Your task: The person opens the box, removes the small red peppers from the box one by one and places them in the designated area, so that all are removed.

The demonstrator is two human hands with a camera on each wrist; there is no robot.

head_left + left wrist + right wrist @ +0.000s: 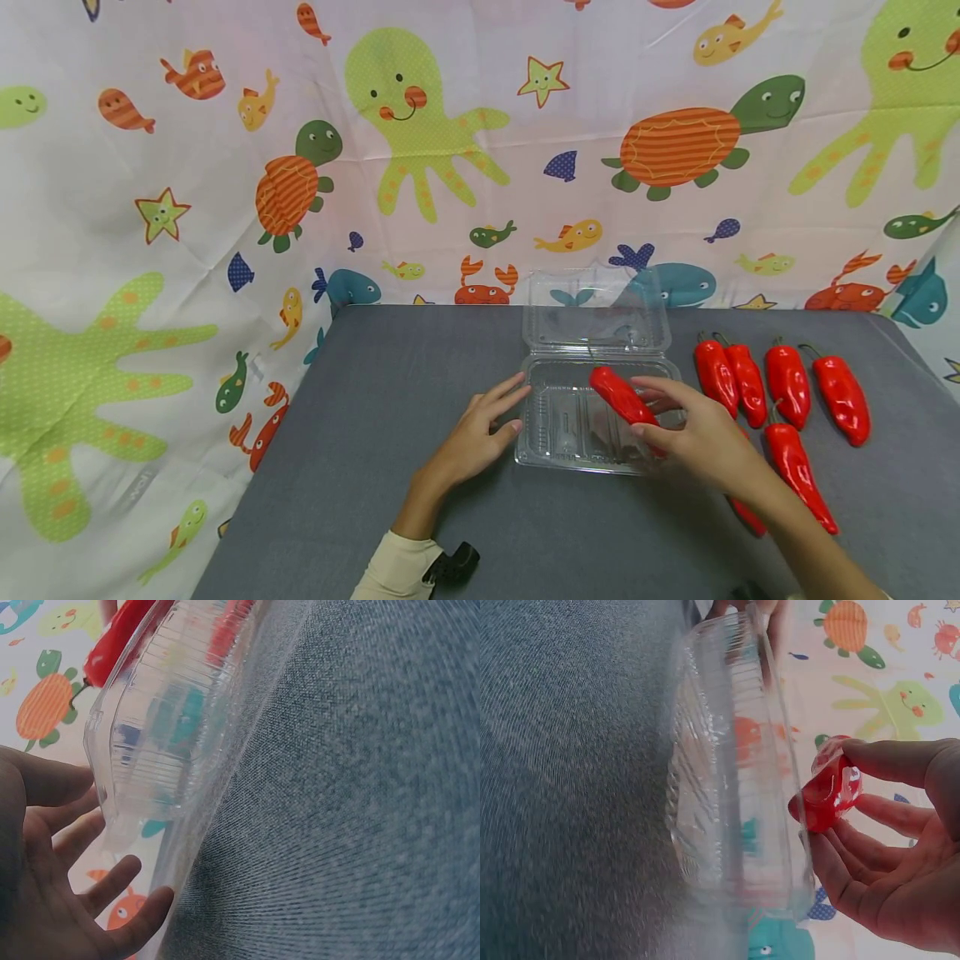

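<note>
My right hand [697, 429] pinches a glossy red pepper [618, 393] between thumb and fingers, over the right half of a clear plastic clamshell box [555, 454]. The pepper slants, its stem end toward the hinge. In the right wrist view the pepper [829, 791] shows at the rim of the box [735, 772]. My left hand [476, 437] is at the box's left side, fingers spread, the fingertips right at the rim. From the left wrist, that hand [67, 855] has its fingers extended beside the clear wall [150, 727]. The box's lid [596, 317] stands raised at the back.
Several red peppers [787, 387] lie on the grey tabletop [375, 400] right of the box. One of them [798, 471] lies nearer the front, beside my right forearm, which partly covers another [746, 515]. A curtain [465, 100] printed with sea animals hangs behind the table.
</note>
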